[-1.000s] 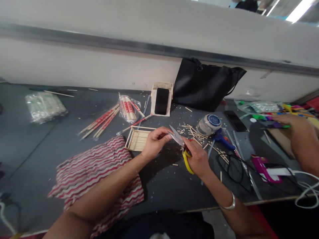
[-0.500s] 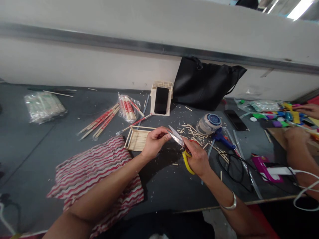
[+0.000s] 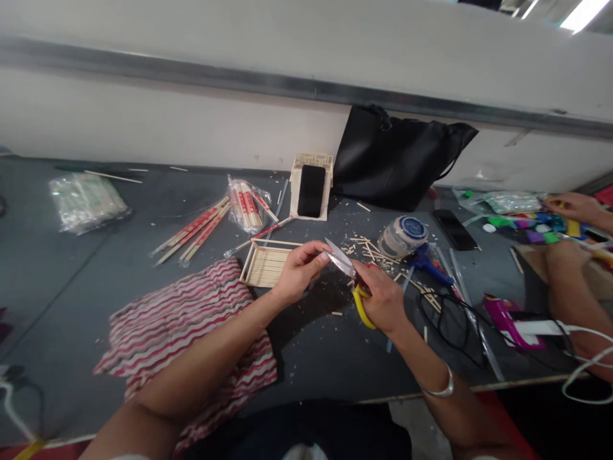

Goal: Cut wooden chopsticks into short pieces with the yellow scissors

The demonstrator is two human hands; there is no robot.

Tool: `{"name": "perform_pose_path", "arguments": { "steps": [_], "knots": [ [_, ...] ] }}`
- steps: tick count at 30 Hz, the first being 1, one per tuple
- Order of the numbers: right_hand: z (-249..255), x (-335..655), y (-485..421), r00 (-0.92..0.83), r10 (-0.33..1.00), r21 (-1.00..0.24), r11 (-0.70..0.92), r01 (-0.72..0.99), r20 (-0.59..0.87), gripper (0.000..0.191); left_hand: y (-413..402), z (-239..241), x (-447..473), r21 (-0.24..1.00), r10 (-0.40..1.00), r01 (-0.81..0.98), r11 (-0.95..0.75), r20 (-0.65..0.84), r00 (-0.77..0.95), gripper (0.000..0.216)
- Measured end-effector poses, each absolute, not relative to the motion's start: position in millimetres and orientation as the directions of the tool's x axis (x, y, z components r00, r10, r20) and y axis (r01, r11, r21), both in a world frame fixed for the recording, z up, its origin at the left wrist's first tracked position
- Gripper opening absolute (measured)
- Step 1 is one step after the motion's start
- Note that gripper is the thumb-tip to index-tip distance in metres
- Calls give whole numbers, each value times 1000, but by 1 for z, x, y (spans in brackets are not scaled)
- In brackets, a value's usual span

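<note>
My right hand [image 3: 383, 299] is closed round the yellow handles of a pair of scissors [image 3: 345, 269], whose silver blades point up and left. My left hand [image 3: 299, 268] pinches something small at the blade tips; what it is I cannot make out. Just behind my left hand lies a flat tray of wooden sticks [image 3: 264, 263] on the dark table [image 3: 119, 268]. Short stick offcuts [image 3: 371, 250] are scattered beyond the scissors.
A red-and-white striped cloth [image 3: 182, 326] lies under my left forearm. Chopsticks in wrappers [image 3: 201, 229], a phone in a stick stand [image 3: 311, 190], a black bag [image 3: 397, 163], a tape jar [image 3: 401, 236], a glue gun [image 3: 507, 319] and cables surround the spot. Another person's hands [image 3: 575, 207] are at the right.
My hands and the scissors have stayed almost in place. The other person's hand at the right has drawn back towards the far right edge.
</note>
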State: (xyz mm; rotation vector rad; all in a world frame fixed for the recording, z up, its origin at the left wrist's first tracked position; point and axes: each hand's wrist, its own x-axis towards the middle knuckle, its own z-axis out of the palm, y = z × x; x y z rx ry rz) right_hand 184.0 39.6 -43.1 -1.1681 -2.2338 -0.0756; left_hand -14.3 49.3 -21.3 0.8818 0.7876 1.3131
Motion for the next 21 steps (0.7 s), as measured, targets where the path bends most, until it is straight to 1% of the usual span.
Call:
{"name": "perform_pose_path", "arguments": {
  "steps": [3, 5, 16, 21],
  "knots": [
    [-40, 186, 40, -440, 719, -162, 600, 783, 539, 44, 50, -23, -16, 879, 994, -477, 22, 32, 105, 45],
    [-39, 187, 39, -451, 717, -146, 602, 785, 531, 45, 50, -24, -17, 876, 992, -483, 14, 47, 114, 43],
    [-38, 188, 40, -474, 737, -236, 630, 740, 483, 42, 52, -21, -23, 894, 985, -448, -5, 82, 154, 43],
    [-40, 187, 40, -474, 725, -239, 642, 729, 500, 42, 52, -22, -23, 895, 985, -444, -32, 105, 140, 40]
  ]
}}
